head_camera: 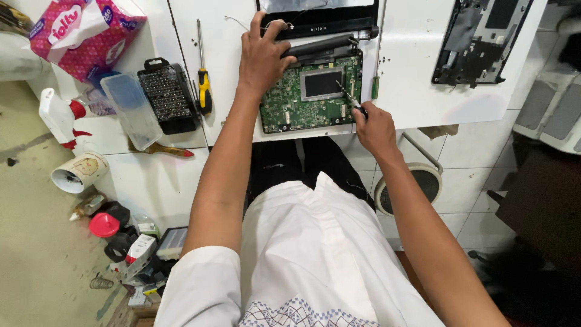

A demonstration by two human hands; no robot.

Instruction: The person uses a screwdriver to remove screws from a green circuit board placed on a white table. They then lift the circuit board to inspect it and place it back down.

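A green circuit board [290, 106] with a dark rectangular chip area lies on the white table [411, 91], set in an opened black laptop base [327, 27]. My left hand [261, 56] rests flat on the upper left corner of the board and the black frame, fingers spread. My right hand [374, 126] grips a small screwdriver [350, 97] whose tip touches the board's right side.
A yellow-handled screwdriver [203, 85], a black bit set [167, 95] with its clear lid [128, 109], a pink tissue pack [85, 33], a spray bottle [59, 116], a green-handled screwdriver [376, 85] and a dismantled black laptop shell [481, 39] lie around. Clutter covers the floor at left.
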